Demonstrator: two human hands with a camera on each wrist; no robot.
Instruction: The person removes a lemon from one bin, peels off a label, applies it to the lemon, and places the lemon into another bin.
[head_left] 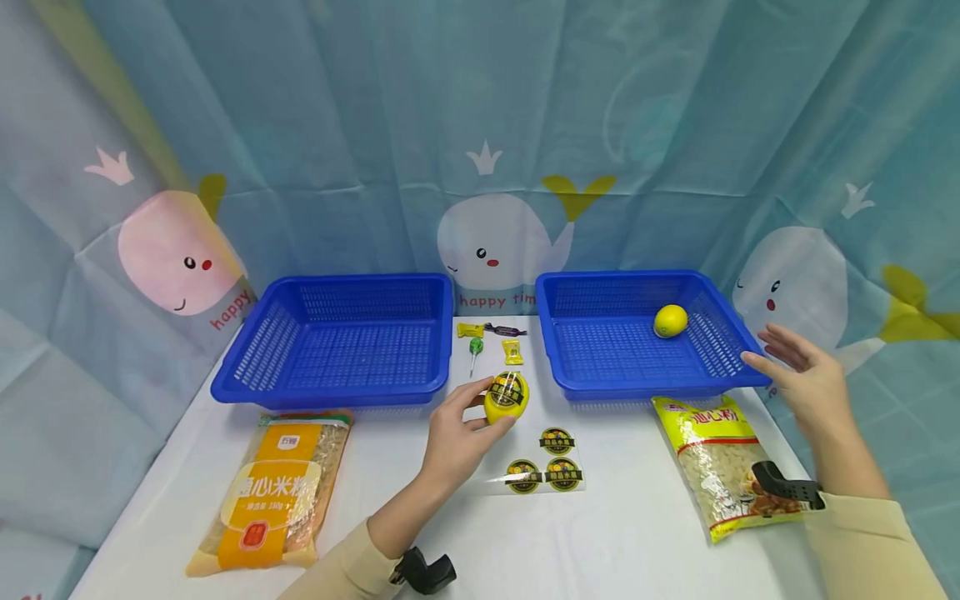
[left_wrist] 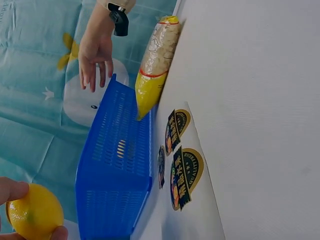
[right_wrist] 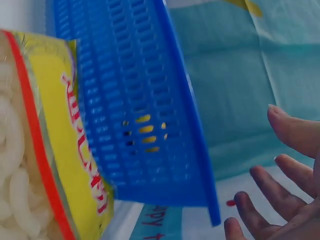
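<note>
My left hand [head_left: 459,437] pinches a yellow lemon [head_left: 517,407] above the middle of the table. A round black-and-gold sticker [head_left: 506,388] is on this lemon. Below it lies a sticker sheet [head_left: 480,485] with three similar stickers. My right hand [head_left: 813,383] holds nothing; its fingers are spread and loosely bent beside the right blue basket [head_left: 600,388]. Another lemon [head_left: 670,322] rests inside that basket, toward its right side. In the right wrist view, yellow shows through the holes of the basket wall [right_wrist: 145,100].
Another blue basket [head_left: 330,395] stands at the back left. Between the baskets lie a green lollipop [head_left: 476,345], a purple-wrapped candy [head_left: 504,330] and two yellow-wrapped candies [head_left: 512,352]. Pasta bags lie in front: an orange one [head_left: 268,492] at left, a yellow one [head_left: 723,467] at right.
</note>
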